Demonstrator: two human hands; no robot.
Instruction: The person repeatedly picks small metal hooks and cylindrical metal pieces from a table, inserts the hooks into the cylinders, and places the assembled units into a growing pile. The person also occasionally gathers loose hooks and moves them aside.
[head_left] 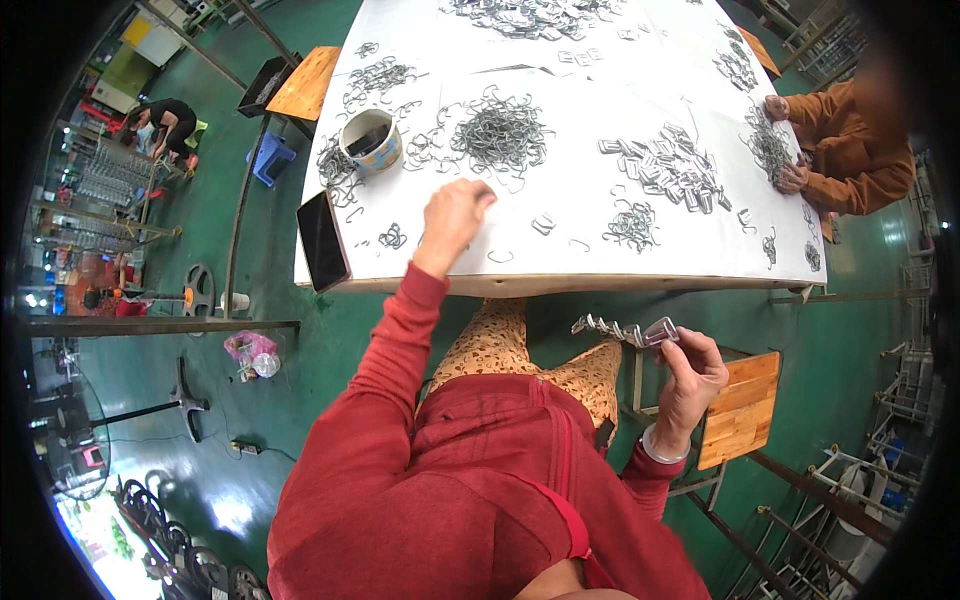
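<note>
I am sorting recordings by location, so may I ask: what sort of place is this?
Probably a factory or assembly workshop: heaps of curved metal hooks and shiny metal clips cover parts of a white-topped table, and a co-worker in brown is at another heap along its right side.

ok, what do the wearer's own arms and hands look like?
Left sleeve and right sleeve: long, dark red. Snug cuff at the left wrist. Left hand and right hand ungloved; pale, shiny bangle on the right wrist.
</note>
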